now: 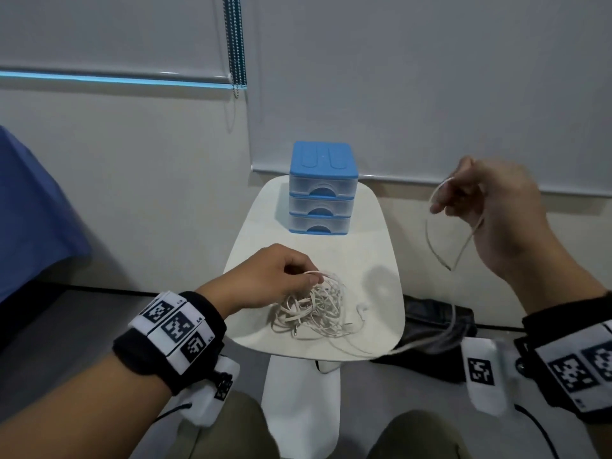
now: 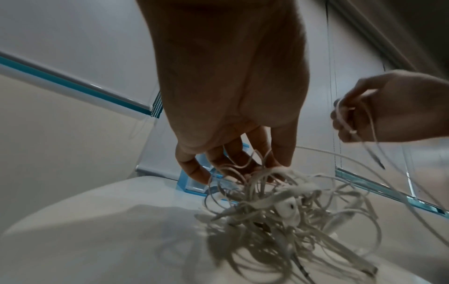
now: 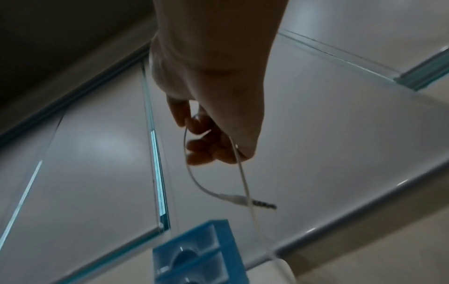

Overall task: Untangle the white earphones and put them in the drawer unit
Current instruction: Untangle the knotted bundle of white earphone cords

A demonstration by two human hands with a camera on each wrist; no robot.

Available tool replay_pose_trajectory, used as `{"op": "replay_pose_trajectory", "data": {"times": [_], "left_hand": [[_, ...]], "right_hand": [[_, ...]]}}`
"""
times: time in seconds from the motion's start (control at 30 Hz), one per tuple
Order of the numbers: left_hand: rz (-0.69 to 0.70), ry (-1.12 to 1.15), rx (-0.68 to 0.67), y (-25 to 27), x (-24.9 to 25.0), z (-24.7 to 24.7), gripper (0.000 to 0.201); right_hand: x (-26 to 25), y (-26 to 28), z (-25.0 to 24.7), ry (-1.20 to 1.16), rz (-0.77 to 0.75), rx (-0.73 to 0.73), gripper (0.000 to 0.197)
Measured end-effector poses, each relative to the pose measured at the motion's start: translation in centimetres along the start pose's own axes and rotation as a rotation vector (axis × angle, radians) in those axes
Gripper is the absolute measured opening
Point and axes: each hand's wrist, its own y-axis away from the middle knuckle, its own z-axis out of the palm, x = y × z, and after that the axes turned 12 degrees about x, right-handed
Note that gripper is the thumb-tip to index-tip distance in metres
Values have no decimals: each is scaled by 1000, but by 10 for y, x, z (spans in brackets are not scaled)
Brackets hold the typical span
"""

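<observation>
Head view: we see the white earphones (image 1: 311, 308) heaped in front of the drawer unit (image 1: 323, 188).
Left hand (image 1: 268, 276): our grip pinches strands atop the heap.
Right hand (image 1: 493, 207): our grip holds the jack-end cable, raised right of the unit.
Risk: we judge pulling could tighten knots.
Surface: small white worktop (image 1: 374, 256); blinds behind.

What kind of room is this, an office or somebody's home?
Probably an office or a plain recording room: roller blinds with a bead chain, a small white table bearing a blue drawer unit, grey floor.
</observation>
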Motion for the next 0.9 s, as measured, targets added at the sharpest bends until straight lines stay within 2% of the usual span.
{"op": "replay_pose_trajectory", "data": {"times": [0.07,0.1,0.13,0.17,0.23,0.27,0.33,0.37,0.43,0.5,0.53,0.6,0.7,0.8,0.9], "left_hand": [[-5,-23,-1,-1,-2,-4,10],[-7,-36,3,-1,-2,-6,9],[-8,-53,11,-1,-3,-8,9],[-8,-71,25,-2,-3,-10,11],[-8,-98,57,-4,-1,-13,15],[-3,-110,69,-5,0,-13,16],[10,-151,72,-8,4,-13,22],[26,-176,55,-9,6,-12,27],[54,-214,25,-9,11,-10,36],[61,-227,13,-8,15,-10,45],[65,-230,16,-8,17,-10,48],[61,-216,28,-6,17,-11,38],[60,-182,-5,-3,13,-12,23],[120,-342,-55,0,8,-12,23],[194,-448,-15,-1,6,-10,20]], "right_hand": [[22,2,-2,305,21,-8,19],[33,5,-2,399,80,0,6],[43,11,-1,471,146,11,12],[51,17,3,519,176,11,28],[59,31,16,621,85,-4,51],[58,39,25,656,7,-19,54],[56,52,40,621,-113,-95,50],[55,56,47,550,-110,-174,44],[55,64,57,425,5,-359,36],[59,69,62,436,26,-458,27],[61,70,63,451,5,-448,19],[64,67,62,465,-40,-404,6],[67,58,56,517,-57,-348,17],[67,48,50,615,-65,-310,18],[72,41,48,687,-67,-287,19]]}}
